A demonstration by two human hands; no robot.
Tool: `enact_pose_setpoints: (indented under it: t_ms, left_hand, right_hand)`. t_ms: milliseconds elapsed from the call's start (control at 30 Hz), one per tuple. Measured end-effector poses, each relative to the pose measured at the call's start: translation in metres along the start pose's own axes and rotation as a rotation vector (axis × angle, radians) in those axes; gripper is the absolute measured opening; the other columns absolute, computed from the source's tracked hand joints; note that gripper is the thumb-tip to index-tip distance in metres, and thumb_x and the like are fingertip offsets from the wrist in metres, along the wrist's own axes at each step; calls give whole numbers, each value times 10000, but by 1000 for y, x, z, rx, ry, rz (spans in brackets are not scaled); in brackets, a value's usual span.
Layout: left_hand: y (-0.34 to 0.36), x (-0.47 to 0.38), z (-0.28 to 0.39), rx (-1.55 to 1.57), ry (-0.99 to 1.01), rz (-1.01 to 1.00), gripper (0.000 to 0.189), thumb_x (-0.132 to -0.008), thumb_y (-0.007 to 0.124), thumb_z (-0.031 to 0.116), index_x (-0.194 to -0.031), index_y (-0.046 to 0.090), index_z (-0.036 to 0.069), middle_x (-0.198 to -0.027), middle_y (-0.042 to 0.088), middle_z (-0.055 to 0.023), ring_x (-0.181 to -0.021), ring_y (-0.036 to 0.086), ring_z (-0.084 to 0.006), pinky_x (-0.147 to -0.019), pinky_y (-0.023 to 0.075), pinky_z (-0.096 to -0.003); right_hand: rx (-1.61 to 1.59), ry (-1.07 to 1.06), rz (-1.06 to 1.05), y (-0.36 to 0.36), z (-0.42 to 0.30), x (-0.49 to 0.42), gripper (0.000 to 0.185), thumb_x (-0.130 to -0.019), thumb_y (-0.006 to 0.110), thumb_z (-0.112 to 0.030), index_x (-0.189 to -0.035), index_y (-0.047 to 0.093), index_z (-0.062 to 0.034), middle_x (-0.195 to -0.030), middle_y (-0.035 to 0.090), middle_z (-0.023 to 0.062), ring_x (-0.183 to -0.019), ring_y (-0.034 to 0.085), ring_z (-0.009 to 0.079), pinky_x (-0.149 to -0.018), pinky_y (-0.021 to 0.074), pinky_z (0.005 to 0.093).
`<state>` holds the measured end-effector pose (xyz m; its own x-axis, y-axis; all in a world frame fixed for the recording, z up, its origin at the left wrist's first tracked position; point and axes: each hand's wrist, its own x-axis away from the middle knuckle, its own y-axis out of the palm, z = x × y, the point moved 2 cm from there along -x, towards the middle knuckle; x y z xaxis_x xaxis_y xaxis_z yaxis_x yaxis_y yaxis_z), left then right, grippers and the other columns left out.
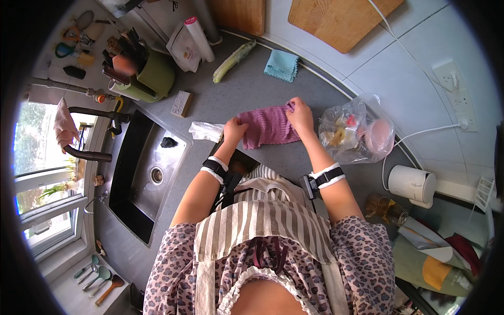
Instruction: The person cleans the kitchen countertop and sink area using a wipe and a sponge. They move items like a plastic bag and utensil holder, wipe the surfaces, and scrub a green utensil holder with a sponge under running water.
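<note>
Over the grey countertop, a purple ribbed cloth [267,126] is stretched between my two hands. My left hand [235,130] pinches its left edge, and my right hand [299,115] grips its upper right corner. Left of my left hand lies a crumpled white piece, perhaps thin plastic or paper [206,131]. A folded light-blue cloth [282,65] with a scalloped edge lies beyond the purple one. A long pale-green vegetable [234,61], seemingly wrapped in film, rests to its left. Beside my right hand sits a clear plastic bag [356,130] with mixed items inside.
At the left is a sink [157,177] with a dark faucet [92,112]. A sponge block [182,104] and a green knife holder [157,76] stand near it. A white appliance [412,185] with a cord and a glass jar [386,210] are at the right.
</note>
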<state>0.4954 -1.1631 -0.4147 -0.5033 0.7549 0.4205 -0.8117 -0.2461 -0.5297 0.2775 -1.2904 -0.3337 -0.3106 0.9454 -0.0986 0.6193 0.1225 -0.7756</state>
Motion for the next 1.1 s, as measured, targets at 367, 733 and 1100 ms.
enact_pose_setpoints:
  t_ms: [367, 733, 1100]
  left_hand:
    - [-9, 24, 23, 34, 215, 256, 327, -819, 662, 243, -1027, 588, 2, -877, 675, -188, -830, 666, -326, -741, 517, -399]
    - [74, 28, 98, 329, 248, -390, 306, -955, 592, 274, -1122, 614, 18, -908, 662, -71, -842, 626, -144, -748, 516, -303]
    - [-21, 48, 89, 269, 381, -498, 225, -933, 583, 125, -1110, 650, 3, -1034, 693, -65, -961, 653, -140, -842, 505, -275]
  right_hand:
    - [-521, 157, -524, 25, 8, 24, 296, -883, 561, -99, -1157, 646, -27, -868, 677, 94, -788, 654, 148, -712, 529, 297]
    - [-733, 664, -215, -4, 59, 26, 414, -931, 548, -352, -1186, 601, -30, -1063, 628, 72, -852, 612, 179, -741, 499, 286]
    - [-1036, 534, -300, 7, 34, -27, 178, -730, 710, -35, -895, 664, 15, -852, 667, 61, -736, 620, 147, -685, 502, 290]
